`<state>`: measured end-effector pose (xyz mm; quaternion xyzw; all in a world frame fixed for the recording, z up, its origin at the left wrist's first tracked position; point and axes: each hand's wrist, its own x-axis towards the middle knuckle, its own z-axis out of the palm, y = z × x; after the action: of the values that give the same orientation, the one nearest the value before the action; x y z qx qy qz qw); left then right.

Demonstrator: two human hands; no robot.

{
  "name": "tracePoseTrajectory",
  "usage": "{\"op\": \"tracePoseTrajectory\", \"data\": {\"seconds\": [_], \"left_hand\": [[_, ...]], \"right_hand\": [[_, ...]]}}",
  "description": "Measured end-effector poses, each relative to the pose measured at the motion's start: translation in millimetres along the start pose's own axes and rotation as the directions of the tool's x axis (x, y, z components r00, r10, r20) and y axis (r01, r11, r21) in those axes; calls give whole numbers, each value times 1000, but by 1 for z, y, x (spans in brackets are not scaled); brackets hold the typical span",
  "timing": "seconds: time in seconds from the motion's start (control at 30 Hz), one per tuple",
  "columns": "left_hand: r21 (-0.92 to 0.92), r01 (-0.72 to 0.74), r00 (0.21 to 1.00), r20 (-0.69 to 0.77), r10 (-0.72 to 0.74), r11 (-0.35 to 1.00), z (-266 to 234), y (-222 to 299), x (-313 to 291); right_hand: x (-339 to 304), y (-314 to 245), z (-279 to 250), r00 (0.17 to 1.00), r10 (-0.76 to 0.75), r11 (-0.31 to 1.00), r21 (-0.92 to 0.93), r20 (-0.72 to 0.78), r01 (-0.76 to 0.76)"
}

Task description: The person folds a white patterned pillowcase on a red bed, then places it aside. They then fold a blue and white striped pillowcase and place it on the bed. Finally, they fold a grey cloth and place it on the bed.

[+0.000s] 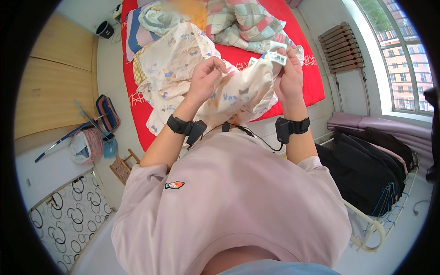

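A large white printed cloth (pixel 183 55) with small coloured figures, its kind unclear, spreads over the left part of the bed and up to my body. My right hand (pixel 290 78) is closed on a raised edge of this cloth, beside white sewn-in labels (pixel 277 57) that stand up at its fingertips. To the left, my left hand (pixel 208 75) is curled with its fingertips together at the cloth's upper edge. Whether fabric is pinched in those fingers is hard to make out. Between the two hands the cloth hangs in a loose fold.
Beneath lies a red bed sheet (pixel 316 82). A checked quilt (pixel 247 20) is heaped at the back, with an orange cloth (pixel 190 8) beside it. A clothes rack (pixel 378 229) with dark garments (pixel 362 169) stands right. A laundry basket (pixel 87 145) and wooden stool (pixel 123 165) are left.
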<state>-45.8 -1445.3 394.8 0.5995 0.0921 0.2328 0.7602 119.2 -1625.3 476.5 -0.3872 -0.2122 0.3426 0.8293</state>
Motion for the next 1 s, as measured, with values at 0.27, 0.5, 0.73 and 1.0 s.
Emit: {"op": "tracePoseTrajectory", "data": {"seconds": [0.27,0.5,0.73,1.0], "left_hand": [[524,-406,907,129,401,749,49,47,-24],[665,-318,919,43,391,676,81,25,33],[391,-98,993,-23,116,915,53,10,77],[470,-139,990,98,105,872,97,-2,110]], "right_hand": [[19,1,19,975,-202,978,-81,-92,195],[61,-6,-29,958,-248,947,-246,-143,208],[64,-95,-140,927,372,399,-893,-53,-210],[77,-89,-134,812,424,460,-868,401,188]]}}
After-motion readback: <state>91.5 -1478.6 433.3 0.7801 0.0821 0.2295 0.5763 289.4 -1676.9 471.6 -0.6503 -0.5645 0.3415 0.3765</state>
